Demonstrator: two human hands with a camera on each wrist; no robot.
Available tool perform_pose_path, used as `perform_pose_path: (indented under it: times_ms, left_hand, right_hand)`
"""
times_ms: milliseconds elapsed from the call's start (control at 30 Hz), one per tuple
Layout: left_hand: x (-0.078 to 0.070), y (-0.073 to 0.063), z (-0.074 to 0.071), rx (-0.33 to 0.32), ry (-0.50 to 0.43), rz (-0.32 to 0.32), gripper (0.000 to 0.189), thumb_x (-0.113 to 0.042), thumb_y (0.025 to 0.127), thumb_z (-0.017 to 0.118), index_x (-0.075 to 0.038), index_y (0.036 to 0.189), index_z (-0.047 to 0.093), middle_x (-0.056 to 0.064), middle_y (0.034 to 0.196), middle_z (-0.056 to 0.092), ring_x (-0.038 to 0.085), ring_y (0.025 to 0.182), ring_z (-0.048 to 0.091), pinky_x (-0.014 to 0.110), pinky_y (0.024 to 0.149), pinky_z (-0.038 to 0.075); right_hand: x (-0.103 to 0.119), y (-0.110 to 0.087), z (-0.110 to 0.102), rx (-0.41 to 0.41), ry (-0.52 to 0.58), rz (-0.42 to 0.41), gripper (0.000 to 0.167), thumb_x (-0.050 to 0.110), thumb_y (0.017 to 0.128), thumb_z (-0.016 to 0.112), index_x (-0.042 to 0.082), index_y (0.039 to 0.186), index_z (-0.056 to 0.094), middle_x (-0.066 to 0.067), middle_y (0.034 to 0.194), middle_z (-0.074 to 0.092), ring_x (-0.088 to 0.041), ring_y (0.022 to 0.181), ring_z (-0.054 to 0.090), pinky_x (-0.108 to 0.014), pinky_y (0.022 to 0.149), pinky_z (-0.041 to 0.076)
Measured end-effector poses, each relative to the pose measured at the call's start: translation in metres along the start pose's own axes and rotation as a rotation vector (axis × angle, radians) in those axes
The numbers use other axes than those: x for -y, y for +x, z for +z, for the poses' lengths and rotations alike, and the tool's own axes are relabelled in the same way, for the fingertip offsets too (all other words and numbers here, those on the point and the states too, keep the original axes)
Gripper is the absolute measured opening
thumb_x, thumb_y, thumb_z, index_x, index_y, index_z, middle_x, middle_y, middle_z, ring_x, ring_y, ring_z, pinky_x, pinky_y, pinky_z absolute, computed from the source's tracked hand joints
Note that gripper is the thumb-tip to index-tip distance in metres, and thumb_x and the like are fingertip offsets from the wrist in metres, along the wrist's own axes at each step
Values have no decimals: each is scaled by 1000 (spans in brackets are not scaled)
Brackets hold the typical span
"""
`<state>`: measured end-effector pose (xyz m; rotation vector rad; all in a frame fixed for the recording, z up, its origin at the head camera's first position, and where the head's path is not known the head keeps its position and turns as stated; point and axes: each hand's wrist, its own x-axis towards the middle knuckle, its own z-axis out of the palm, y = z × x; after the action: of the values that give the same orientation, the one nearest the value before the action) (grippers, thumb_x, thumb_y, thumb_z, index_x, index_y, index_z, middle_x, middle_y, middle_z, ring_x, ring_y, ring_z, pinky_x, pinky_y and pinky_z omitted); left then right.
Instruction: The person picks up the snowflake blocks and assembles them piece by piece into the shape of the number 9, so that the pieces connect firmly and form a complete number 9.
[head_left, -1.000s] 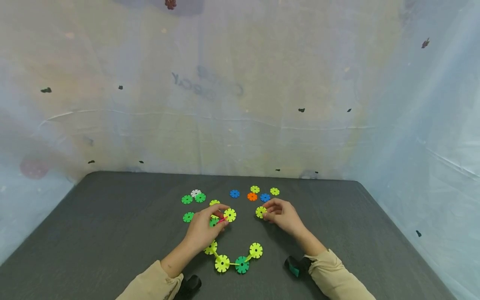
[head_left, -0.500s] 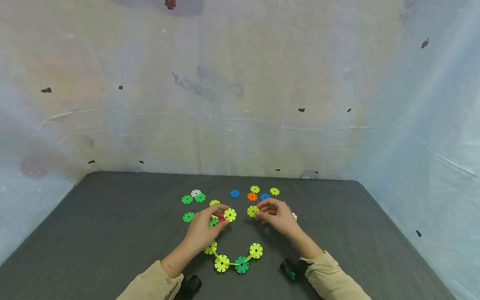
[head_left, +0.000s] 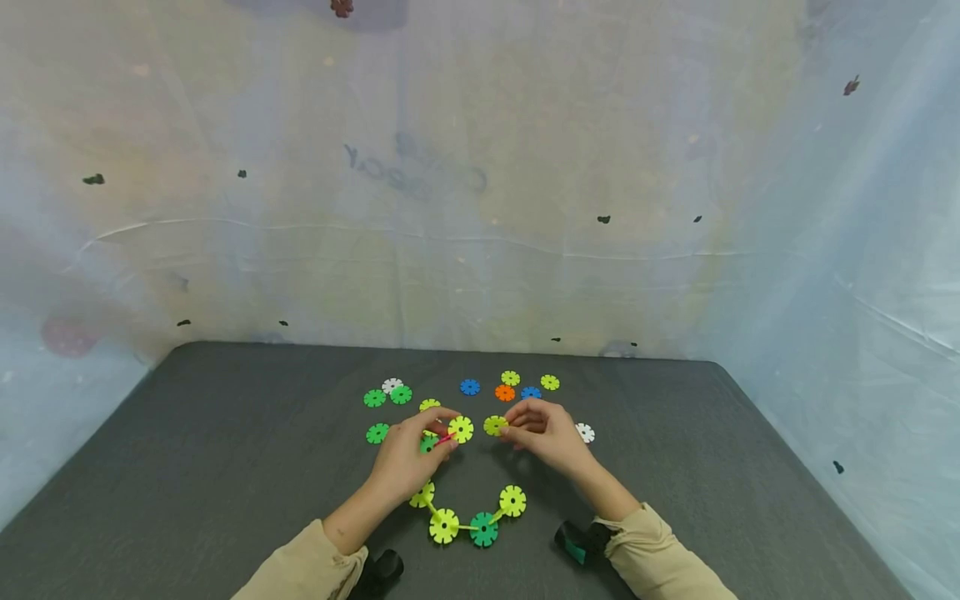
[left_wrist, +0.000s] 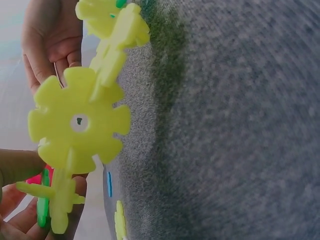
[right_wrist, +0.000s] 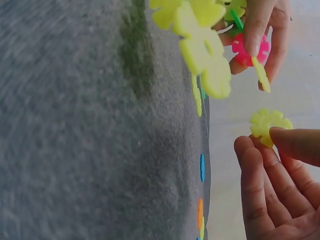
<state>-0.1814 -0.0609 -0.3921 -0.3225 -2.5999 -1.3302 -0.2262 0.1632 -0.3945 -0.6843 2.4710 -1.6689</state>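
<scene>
My left hand (head_left: 405, 458) pinches a pink notched snowflake disc (right_wrist: 241, 54) between thumb and fingers. A yellow disc (head_left: 461, 430) is slotted onto the pink one, and a green disc (head_left: 428, 444) joins it on the other side. From there a curved chain of yellow discs (head_left: 444, 527) and a darker green disc (head_left: 483, 531) runs toward the front and bends right, ending at a yellow disc (head_left: 513, 501). My right hand (head_left: 555, 437) pinches a loose yellow disc (right_wrist: 261, 124) by its edge, tilted, a small gap from the left hand's yellow disc.
Loose discs lie toward the back of the dark table (head_left: 247, 433): green (head_left: 374, 398), white (head_left: 392, 386), blue (head_left: 469, 387), orange (head_left: 505, 392) and yellow (head_left: 550, 382). Another white disc (head_left: 586, 432) lies right of the right hand. A plastic sheet (head_left: 480, 275) hangs behind.
My right hand has moved left with its yellow disc, close to the left hand's yellow disc, and tilted it. A white disc at the right has come into view. The left hand stays put.
</scene>
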Motion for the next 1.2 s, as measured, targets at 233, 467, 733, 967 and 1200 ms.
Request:
perform_pose_path:
  times_ms: [233,467,733,967,1200]
  left_hand:
    - [0,1,1,0,18,-5,32,-10,82,75,-17,113,68,2,91,70,12,72,63,32,66,48]
    - [0,1,2,-12,44,24,31,-12,82,75,-18,112,68,1,93,71,21,87,65,38,72,51]
    - [0,1,2,-13,31,25,31,-10,82,75,-17,111,69,1,91,70,21,86,65,37,71,50]
    - [-1,0,1,-23,-5,37,30,-9,82,75,-14,111,69,3,94,71,21,87,65,38,73,51]
    - [-2,0,2,-27,-18,63,29,-8,82,75,-13,109,70,3,95,72,24,90,65,43,80,52]
  right_hand:
    - [2,-1,5,15,-4,9,17,7,87,69,-4,99,64,-21,92,68,-42,81,66,-44,69,57]
    - [5,-1,9,30,-2,1,15,7,88,68,-4,98,65,-21,92,69,-41,82,67,-41,69,58]
    - [6,-1,12,15,5,-31,14,6,87,69,-3,98,66,-22,93,70,-43,82,67,-41,69,58]
    - [8,-2,16,-6,-7,-77,12,7,87,70,-1,95,68,-20,93,71,-33,78,69,-35,69,58]
    - [9,-3,17,-63,-29,-89,8,5,85,71,-1,90,70,-19,90,72,-26,74,70,-32,68,58]
